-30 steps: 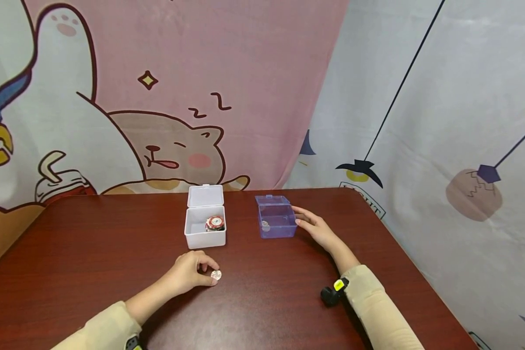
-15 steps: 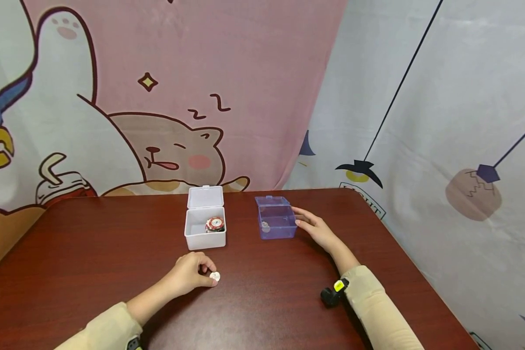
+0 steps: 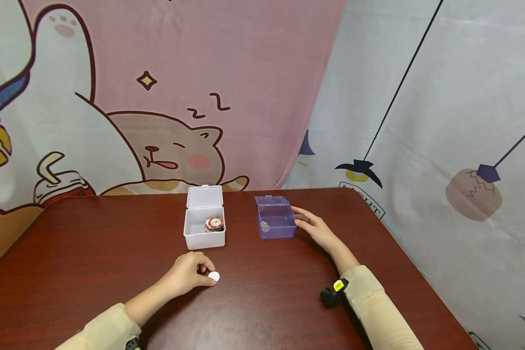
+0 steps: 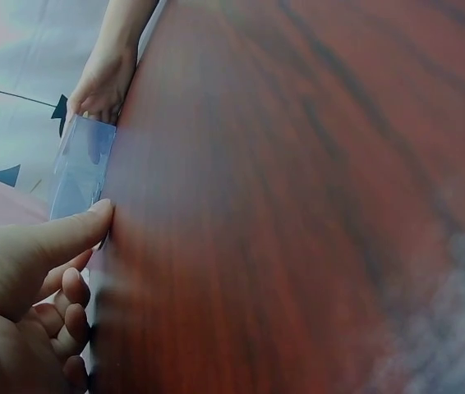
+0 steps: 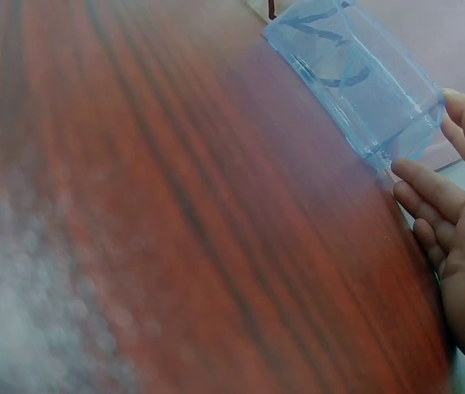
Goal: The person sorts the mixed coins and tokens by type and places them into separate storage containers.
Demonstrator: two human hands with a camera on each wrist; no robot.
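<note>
My left hand (image 3: 187, 274) is low over the table, pinching a small round white disc (image 3: 214, 276) between thumb and forefinger. In the left wrist view the left hand (image 4: 27, 287) shows its thumb in front, and the disc is mostly hidden. Beyond it stands a white box (image 3: 204, 239), lid raised, with a few red-and-white poker chips (image 3: 214, 224) inside. To the right, a see-through purple box (image 3: 277, 232) also has its lid up; a small clear round piece (image 3: 265, 227) shows at its left. My right hand (image 3: 316, 231) touches that box's right side with fairly straight fingers.
Both boxes stand towards the back of the dark red-brown table (image 3: 113, 233). A patterned cloth (image 3: 262, 97) hangs behind the table. A black camera (image 3: 329, 297) is strapped at the right wrist, beside the sleeve.
The disc has turned in my left fingers: its face looked shiny and patterned and now looks plain white. It has shifted very slightly left. My right hand stays at the purple box.
</note>
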